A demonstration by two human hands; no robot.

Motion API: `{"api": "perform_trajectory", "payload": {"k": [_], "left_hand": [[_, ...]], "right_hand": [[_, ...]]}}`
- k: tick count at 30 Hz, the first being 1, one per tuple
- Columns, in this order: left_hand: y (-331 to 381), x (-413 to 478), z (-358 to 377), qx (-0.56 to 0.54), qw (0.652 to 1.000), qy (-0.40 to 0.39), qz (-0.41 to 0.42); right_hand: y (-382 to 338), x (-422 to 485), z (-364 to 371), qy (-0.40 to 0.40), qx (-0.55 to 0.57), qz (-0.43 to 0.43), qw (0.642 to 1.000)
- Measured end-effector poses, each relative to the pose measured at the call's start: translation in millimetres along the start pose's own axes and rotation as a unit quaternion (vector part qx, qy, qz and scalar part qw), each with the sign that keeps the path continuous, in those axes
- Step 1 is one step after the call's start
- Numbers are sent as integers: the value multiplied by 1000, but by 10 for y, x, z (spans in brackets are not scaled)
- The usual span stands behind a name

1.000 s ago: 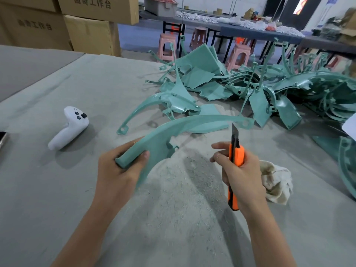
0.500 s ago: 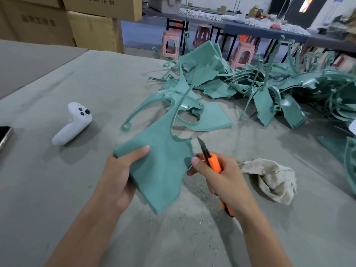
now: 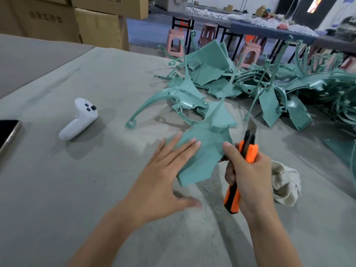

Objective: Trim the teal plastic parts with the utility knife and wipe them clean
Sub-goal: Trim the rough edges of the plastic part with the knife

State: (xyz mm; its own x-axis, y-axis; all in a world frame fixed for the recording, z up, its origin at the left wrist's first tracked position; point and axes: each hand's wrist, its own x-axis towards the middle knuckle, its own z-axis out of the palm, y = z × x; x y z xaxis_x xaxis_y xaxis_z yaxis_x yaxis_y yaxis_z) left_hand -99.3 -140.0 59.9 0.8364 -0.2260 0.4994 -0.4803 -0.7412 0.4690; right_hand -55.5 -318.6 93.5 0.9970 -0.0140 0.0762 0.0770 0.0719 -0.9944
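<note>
The teal part (image 3: 204,157) lies on the surface (image 3: 77,189) under the fingertips of my left grip (image 3: 163,176), whose fingers are straight and spread. My right grip (image 3: 248,174), just right of the part, is curled round the utility knife (image 3: 249,151), blade out, thumb touching the part's edge. A cloth (image 3: 285,182) lies just right of that grip. The heap of teal parts (image 3: 269,89) lies beyond both grips, and a white controller (image 3: 79,120) well left.

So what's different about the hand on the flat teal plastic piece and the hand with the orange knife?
The left hand lies flat, fingers straight and spread, on the flat teal plastic piece; the right hand curls round the orange utility knife. The left hand holds no tool; the right hand's knife has its blade out, pointing away. Both are bare, at the same piece.
</note>
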Motion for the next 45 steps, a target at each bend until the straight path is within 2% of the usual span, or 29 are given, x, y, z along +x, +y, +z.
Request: {"api": "perform_trajectory", "payload": {"k": [4, 8, 16, 21, 27, 34, 45], "left_hand": [[-54, -55, 43, 23, 990, 131, -39], [-50, -55, 39, -73, 967, 194, -148], [-16, -10, 3, -152, 957, 177, -172], [-17, -8, -33, -120, 967, 162, -157], [-45, -31, -87, -50, 976, 159, -140], [-75, -66, -51, -29, 977, 164, -131], [-64, -71, -48, -30, 980, 153, -123]], "right_hand": [[-88, -120, 86, -92, -49, -68, 992], [-50, -171, 143, -158, -117, -137, 971], [43, -217, 182, -186, -314, -217, 906], [55, -239, 213, -174, -365, -236, 884], [32, -232, 198, -184, -354, -246, 884], [66, -194, 179, -196, -313, -228, 901], [88, -131, 147, -123, -358, -240, 894]]}}
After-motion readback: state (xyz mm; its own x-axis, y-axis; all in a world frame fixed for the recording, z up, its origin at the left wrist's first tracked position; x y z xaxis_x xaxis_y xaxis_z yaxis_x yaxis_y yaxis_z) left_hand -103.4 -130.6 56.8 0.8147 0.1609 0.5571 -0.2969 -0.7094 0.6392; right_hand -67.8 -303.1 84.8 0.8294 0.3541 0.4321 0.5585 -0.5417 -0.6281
